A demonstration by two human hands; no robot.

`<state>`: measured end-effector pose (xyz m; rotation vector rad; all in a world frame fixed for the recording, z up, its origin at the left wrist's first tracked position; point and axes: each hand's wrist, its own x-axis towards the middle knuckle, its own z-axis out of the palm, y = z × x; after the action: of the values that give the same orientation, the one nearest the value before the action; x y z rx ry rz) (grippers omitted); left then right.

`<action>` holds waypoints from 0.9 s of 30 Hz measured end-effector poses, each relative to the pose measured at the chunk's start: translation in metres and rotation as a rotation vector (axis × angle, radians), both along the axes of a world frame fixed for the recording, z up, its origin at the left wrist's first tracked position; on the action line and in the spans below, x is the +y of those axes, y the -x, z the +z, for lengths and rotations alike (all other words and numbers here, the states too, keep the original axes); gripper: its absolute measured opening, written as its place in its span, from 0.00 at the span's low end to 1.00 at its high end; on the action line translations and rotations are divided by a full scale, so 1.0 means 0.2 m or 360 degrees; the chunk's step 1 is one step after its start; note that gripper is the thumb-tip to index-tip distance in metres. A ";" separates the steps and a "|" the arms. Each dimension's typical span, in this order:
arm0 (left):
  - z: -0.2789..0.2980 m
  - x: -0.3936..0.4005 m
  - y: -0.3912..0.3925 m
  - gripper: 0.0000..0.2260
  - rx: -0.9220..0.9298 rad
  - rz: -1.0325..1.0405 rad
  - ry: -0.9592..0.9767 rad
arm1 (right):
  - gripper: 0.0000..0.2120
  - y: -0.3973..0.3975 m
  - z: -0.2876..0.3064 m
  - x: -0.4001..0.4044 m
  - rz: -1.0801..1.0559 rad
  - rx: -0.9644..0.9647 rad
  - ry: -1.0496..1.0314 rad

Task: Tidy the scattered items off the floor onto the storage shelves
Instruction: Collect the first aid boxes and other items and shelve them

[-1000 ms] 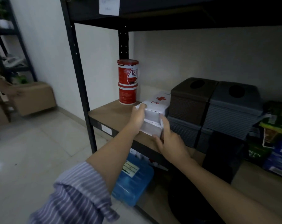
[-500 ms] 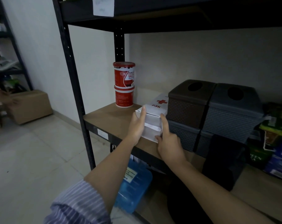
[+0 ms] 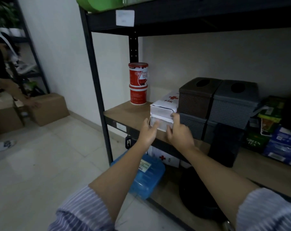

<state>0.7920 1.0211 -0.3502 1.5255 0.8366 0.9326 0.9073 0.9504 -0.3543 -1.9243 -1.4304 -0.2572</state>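
Two white first-aid boxes with a red cross are stacked on the middle board (image 3: pixel 124 112) of the black storage shelf, the upper box (image 3: pixel 164 105) on the lower box (image 3: pixel 161 125). Their right side lies against the woven baskets. My left hand (image 3: pixel 148 130) touches the lower box's front left corner with relaxed fingers. My right hand (image 3: pixel 178 130) rests on its front right corner, one finger reaching up to the seam between the boxes. Neither hand wraps around a box.
Two red tubs (image 3: pixel 138 75) are stacked at the shelf's back left. Brown (image 3: pixel 196 97) and grey (image 3: pixel 233 104) baskets, a black container (image 3: pixel 225 144) and tea cartons (image 3: pixel 253 142) fill the right. Below lie a blue case (image 3: pixel 144 179) and another first-aid box (image 3: pixel 166 158). A person (image 3: pixel 1 67) handles a cardboard box (image 3: pixel 48 109) at the left.
My hands have slid from the sides of the stacked boxes back to the lower box's front corners. The stack sits further in on the shelf. The view has pulled back.
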 end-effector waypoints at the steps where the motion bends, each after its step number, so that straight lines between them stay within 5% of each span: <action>1: -0.01 -0.04 0.06 0.13 0.0041 0.0002 -0.0028 | 0.19 0.03 0.00 -0.03 0.0078 -0.0050 -0.0055; 5: -0.12 -0.17 0.29 0.15 0.0186 0.0129 -0.0268 | 0.06 0.22 -0.10 -0.20 0.0265 -0.0142 -0.0186; 12: -0.33 -0.48 0.79 0.10 0.0378 0.0322 -0.0316 | 0.09 0.53 -0.12 -0.51 0.0372 -0.0184 0.0178; 16: -0.43 -0.66 1.12 0.09 0.0483 0.0544 -0.0347 | 0.21 0.76 -0.17 -0.64 0.0405 -0.0094 0.0505; 27: -0.72 -0.93 1.98 0.08 0.0723 0.0895 -0.0233 | 0.21 1.58 -0.55 -0.71 0.0862 0.0110 0.0741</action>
<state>0.3954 0.8343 -0.4936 1.6918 1.6113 1.0754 0.5919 0.8091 -0.4634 -1.7686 -2.0217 0.4249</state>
